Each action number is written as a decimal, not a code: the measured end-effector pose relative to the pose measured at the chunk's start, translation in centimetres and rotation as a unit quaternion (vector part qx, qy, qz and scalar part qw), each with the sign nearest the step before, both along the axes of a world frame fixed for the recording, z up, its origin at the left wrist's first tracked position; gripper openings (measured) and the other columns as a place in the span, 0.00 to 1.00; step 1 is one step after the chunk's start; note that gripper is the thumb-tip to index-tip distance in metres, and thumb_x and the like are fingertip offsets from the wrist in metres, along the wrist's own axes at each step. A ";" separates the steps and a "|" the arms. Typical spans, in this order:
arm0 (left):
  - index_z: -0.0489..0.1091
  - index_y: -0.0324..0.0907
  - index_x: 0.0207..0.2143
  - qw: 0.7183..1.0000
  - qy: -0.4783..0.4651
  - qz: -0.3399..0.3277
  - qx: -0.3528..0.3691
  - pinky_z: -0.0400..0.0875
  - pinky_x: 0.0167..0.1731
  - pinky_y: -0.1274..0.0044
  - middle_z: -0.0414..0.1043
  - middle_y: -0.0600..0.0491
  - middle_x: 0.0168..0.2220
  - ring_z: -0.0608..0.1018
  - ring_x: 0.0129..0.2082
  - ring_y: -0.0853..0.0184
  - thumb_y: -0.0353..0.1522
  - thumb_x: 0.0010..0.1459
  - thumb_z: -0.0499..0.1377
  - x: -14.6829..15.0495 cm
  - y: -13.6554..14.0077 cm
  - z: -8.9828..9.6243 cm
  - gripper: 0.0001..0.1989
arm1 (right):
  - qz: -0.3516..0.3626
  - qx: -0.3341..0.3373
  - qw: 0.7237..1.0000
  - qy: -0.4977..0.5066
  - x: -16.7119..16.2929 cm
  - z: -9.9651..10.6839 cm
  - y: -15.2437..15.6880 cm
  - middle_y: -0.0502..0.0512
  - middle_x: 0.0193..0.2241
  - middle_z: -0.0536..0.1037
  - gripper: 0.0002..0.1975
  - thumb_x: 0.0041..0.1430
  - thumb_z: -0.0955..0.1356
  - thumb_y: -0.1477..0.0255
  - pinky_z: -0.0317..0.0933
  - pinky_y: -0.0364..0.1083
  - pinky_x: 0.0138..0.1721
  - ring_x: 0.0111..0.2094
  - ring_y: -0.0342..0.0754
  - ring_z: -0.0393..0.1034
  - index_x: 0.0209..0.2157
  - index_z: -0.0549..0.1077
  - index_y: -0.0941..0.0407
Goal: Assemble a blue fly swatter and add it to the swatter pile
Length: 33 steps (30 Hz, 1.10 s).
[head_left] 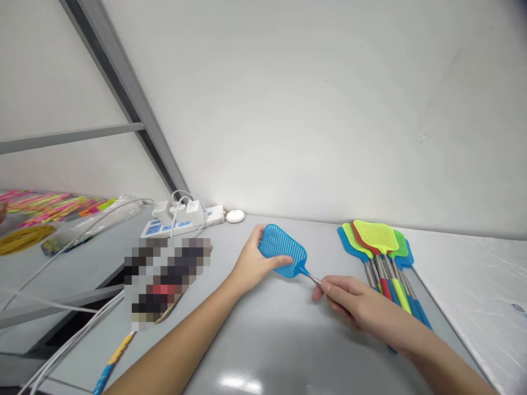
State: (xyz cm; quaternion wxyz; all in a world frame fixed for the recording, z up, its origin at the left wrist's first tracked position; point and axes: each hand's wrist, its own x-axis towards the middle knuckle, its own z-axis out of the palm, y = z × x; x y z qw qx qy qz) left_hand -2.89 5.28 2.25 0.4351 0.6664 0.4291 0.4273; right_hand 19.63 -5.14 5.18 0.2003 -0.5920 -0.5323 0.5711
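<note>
A blue fly swatter (pixel 284 247) is held over the grey table between both hands. My left hand (pixel 255 260) grips its perforated head from the left, the thumb lying across the mesh and the fingers behind it. My right hand (pixel 343 299) is closed round the thin metal shaft (pixel 315 280) just below the head; the rest of the handle is hidden by the hand and forearm. Close beyond my right hand lies a pile of fly swatters (pixel 376 236) with yellow, green, red and blue heads, their metal shafts and coloured handles pointing toward me.
A white power strip (pixel 214 215) with plugged-in chargers and cables stands against the wall, beside a white round object (pixel 235 216). A pixelated object (pixel 168 280) lies on the left. White plastic sheeting (pixel 473 274) covers the right side. A grey metal frame (pixel 135 99) rises at the left.
</note>
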 end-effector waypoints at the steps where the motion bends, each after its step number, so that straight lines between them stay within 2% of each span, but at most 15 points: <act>1: 0.66 0.44 0.48 0.996 -0.012 0.085 0.027 0.69 0.44 0.72 0.70 0.50 0.48 0.74 0.43 0.63 0.39 0.44 0.70 0.2 0.2 -0.5 0.29 | -0.016 0.031 0.999 -0.004 -0.2 0.1 -0.1 0.44 0.21 0.59 0.20 0.66 0.57 0.55 0.48 0.41 0.23 0.21 0.41 0.52 0.44 0.72 0.51; 3: 0.60 0.46 0.51 0.980 -0.032 0.189 0.046 0.67 0.44 0.71 0.64 0.48 0.53 0.71 0.47 0.63 0.40 0.47 0.69 0.5 0.4 -1.3 0.31 | -0.036 0.122 0.992 -0.027 -0.7 0.2 -0.2 0.47 0.26 0.68 0.18 0.66 0.57 0.58 0.55 0.42 0.27 0.26 0.44 0.61 0.48 0.70 0.49; 4: 0.60 0.46 0.51 0.981 -0.038 0.186 0.037 0.67 0.44 0.71 0.64 0.48 0.53 0.71 0.46 0.64 0.40 0.49 0.67 0.7 0.2 -1.6 0.29 | -0.040 0.174 0.983 -0.046 -1.0 0.1 -0.2 0.49 0.30 0.71 0.18 0.66 0.57 0.59 0.58 0.43 0.31 0.30 0.46 0.65 0.50 0.70 0.50; 5: 0.62 0.45 0.50 0.989 -0.040 0.145 0.016 0.67 0.43 0.72 0.65 0.48 0.50 0.71 0.45 0.64 0.39 0.51 0.66 0.8 -0.1 -1.8 0.26 | -0.042 0.225 0.971 -0.069 -1.4 -0.1 -0.2 0.52 0.33 0.74 0.18 0.66 0.57 0.61 0.60 0.45 0.34 0.34 0.48 0.68 0.50 0.70 0.50; 7: 0.67 0.43 0.47 0.998 -0.051 -0.008 -0.044 0.67 0.43 0.72 0.70 0.49 0.44 0.73 0.43 0.63 0.38 0.53 0.65 1.3 -1.1 -1.8 0.20 | -0.047 0.304 0.945 -0.109 -2.1 -0.8 -0.2 0.56 0.39 0.76 0.17 0.66 0.58 0.64 0.61 0.47 0.40 0.40 0.51 0.70 0.49 0.71 0.52; 9: 0.70 0.42 0.46 0.979 -0.097 -0.136 -0.116 0.67 0.43 0.71 0.72 0.48 0.43 0.73 0.45 0.61 0.39 0.55 0.63 1.8 -2.3 -1.4 0.18 | -0.045 0.333 0.933 -0.131 -2.8 -1.7 -0.2 0.57 0.43 0.77 0.16 0.66 0.58 0.66 0.61 0.47 0.41 0.42 0.52 0.72 0.49 0.71 0.53; 11: 0.71 0.43 0.47 0.955 -0.167 -0.168 -0.178 0.68 0.42 0.71 0.72 0.47 0.45 0.73 0.47 0.59 0.42 0.59 0.59 2.4 -3.2 -1.0 0.18 | -0.037 0.333 0.932 -0.137 -3.3 -2.3 -0.2 0.57 0.44 0.77 0.16 0.66 0.57 0.68 0.61 0.47 0.41 0.42 0.52 0.72 0.49 0.70 0.52; 13: 0.73 0.42 0.44 0.945 -0.206 -0.141 -0.209 0.69 0.41 0.71 0.73 0.46 0.45 0.73 0.47 0.59 0.45 0.62 0.55 2.7 -3.6 -0.8 0.18 | -0.034 0.322 0.935 -0.142 -3.6 -2.6 -0.4 0.55 0.43 0.78 0.15 0.66 0.57 0.68 0.60 0.47 0.40 0.41 0.51 0.73 0.49 0.70 0.52; 16: 0.75 0.41 0.38 0.955 -0.180 -0.118 -0.206 0.68 0.45 0.70 0.75 0.47 0.43 0.74 0.45 0.59 0.44 0.61 0.57 2.6 -3.3 -0.7 0.16 | -0.036 0.285 0.949 -0.129 -3.9 -2.3 -0.6 0.53 0.34 0.78 0.13 0.66 0.58 0.67 0.59 0.46 0.35 0.33 0.49 0.71 0.45 0.70 0.52; 19: 0.76 0.41 0.38 0.955 -0.161 -0.139 -0.208 0.66 0.49 0.68 0.76 0.47 0.42 0.75 0.45 0.59 0.42 0.60 0.59 2.4 -3.2 -0.8 0.15 | -0.038 0.234 0.971 -0.041 -3.9 -1.7 -0.5 0.50 0.27 0.73 0.13 0.66 0.58 0.64 0.57 0.43 0.31 0.28 0.45 0.66 0.38 0.71 0.54; 22: 0.77 0.41 0.38 0.938 -0.190 -0.170 -0.237 0.67 0.46 0.69 0.76 0.47 0.42 0.76 0.36 0.65 0.42 0.60 0.59 2.3 -3.6 -0.7 0.14 | -0.037 0.092 0.986 0.134 -3.6 -1.3 -0.3 0.44 0.21 0.62 0.15 0.65 0.60 0.59 0.50 0.40 0.19 0.17 0.39 0.53 0.38 0.70 0.55; 24: 0.77 0.42 0.39 0.921 -0.217 -0.198 -0.256 0.68 0.43 0.70 0.76 0.48 0.42 0.73 0.29 0.70 0.42 0.61 0.58 2.4 -3.8 -0.6 0.15 | -0.026 -0.021 0.969 0.246 -3.2 -1.2 -0.2 0.41 0.20 0.56 0.17 0.64 0.60 0.56 0.41 0.38 0.13 0.14 0.36 0.42 0.40 0.69 0.54; 26: 0.77 0.41 0.40 0.913 -0.225 -0.213 -0.264 0.67 0.43 0.69 0.76 0.49 0.39 0.71 0.26 0.72 0.43 0.61 0.57 2.5 -4.0 -0.6 0.16 | -0.021 -0.076 0.945 0.318 -2.9 -1.2 -0.1 0.41 0.21 0.56 0.17 0.63 0.62 0.55 0.37 0.37 0.11 0.13 0.35 0.39 0.41 0.69 0.54; 30: 0.78 0.41 0.40 0.921 -0.194 -0.214 -0.261 0.61 0.53 0.68 0.70 0.54 0.25 0.76 0.40 0.63 0.44 0.59 0.59 2.5 -4.0 -0.9 0.18 | -0.038 -0.078 0.933 0.350 -3.0 -1.2 -0.1 0.40 0.21 0.57 0.16 0.63 0.62 0.56 0.38 0.36 0.11 0.13 0.34 0.40 0.41 0.69 0.54; 33: 0.78 0.40 0.38 0.913 -0.211 -0.216 -0.273 0.61 0.54 0.68 0.71 0.52 0.25 0.75 0.47 0.60 0.45 0.57 0.61 2.6 -4.0 -1.3 0.18 | -0.036 -0.053 0.948 0.312 -3.5 -1.3 0.0 0.40 0.21 0.57 0.15 0.64 0.61 0.56 0.38 0.37 0.12 0.13 0.35 0.39 0.40 0.67 0.53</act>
